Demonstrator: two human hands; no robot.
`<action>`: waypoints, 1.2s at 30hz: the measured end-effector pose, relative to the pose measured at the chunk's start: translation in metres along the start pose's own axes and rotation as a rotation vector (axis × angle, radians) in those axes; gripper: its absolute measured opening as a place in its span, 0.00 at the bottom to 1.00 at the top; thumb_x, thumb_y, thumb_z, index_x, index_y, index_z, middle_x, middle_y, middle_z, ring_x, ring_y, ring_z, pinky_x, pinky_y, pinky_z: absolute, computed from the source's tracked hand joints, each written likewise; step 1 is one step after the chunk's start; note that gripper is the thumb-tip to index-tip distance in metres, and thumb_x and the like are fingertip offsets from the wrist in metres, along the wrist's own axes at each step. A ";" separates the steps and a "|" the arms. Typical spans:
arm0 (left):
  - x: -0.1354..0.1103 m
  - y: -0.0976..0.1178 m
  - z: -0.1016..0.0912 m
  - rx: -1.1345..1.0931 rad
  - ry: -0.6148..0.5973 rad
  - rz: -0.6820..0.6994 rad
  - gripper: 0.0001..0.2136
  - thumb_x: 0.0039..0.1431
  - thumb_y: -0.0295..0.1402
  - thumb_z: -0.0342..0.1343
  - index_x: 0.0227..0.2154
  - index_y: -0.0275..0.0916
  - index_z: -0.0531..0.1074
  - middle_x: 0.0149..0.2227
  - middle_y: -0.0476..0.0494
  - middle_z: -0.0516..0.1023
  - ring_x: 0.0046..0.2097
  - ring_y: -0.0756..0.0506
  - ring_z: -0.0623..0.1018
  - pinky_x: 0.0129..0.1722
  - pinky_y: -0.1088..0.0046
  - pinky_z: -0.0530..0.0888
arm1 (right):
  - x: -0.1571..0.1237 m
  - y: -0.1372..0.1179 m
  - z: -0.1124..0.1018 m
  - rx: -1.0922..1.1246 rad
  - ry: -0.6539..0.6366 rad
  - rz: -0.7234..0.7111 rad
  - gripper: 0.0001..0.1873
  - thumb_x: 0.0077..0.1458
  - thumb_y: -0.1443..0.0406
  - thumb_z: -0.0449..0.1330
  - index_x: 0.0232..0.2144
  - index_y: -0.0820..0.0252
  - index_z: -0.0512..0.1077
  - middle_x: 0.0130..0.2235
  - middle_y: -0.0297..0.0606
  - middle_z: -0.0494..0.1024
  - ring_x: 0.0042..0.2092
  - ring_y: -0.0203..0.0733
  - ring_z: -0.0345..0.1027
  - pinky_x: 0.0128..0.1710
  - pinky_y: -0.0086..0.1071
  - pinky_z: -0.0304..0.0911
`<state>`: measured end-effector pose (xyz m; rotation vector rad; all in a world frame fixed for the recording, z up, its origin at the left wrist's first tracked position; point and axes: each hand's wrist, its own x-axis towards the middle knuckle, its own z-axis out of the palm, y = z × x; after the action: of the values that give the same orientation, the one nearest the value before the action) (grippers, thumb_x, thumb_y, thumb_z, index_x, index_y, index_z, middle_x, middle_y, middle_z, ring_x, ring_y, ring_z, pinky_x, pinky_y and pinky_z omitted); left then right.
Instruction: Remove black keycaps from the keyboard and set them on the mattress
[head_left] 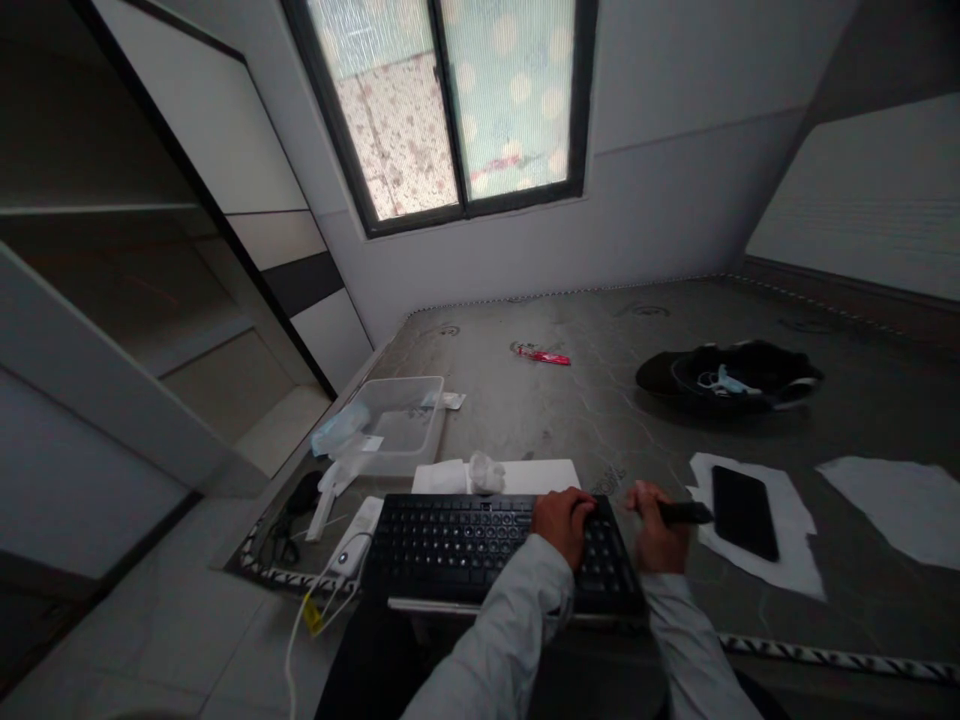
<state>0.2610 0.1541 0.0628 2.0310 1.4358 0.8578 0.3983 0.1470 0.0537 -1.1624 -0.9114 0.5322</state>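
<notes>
A black keyboard (pixel 465 545) lies at the near edge of a grey mattress-like surface (pixel 585 400). My left hand (pixel 564 522) rests curled on the keyboard's right end, fingers pressed on the keys. My right hand (pixel 654 528), just right of the keyboard, is closed round a small dark tool (pixel 686 513) whose tip points right. A black phone (pixel 744 512) lies on a white paper sheet (pixel 787 560) beside that hand.
A clear plastic tray (pixel 405 425) and crumpled white tissue (pixel 486 470) sit behind the keyboard. A red wrapper (pixel 541 353) lies farther back, a black cap (pixel 731 378) at the right, another white sheet (pixel 896 505) far right. Cables and a white device (pixel 345 555) lie left.
</notes>
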 end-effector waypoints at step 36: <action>-0.005 -0.003 0.004 -0.150 0.179 0.010 0.07 0.63 0.31 0.52 0.38 0.41 0.75 0.36 0.48 0.80 0.39 0.45 0.77 0.43 0.69 0.70 | 0.015 -0.006 -0.017 0.492 -0.006 0.310 0.20 0.45 0.54 0.58 0.38 0.58 0.75 0.34 0.40 0.79 0.38 0.48 0.74 0.48 0.49 0.65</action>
<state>0.2604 0.1499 0.0566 1.8912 1.4092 1.1414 0.4201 0.1474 0.0620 -0.8507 -0.5588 0.9526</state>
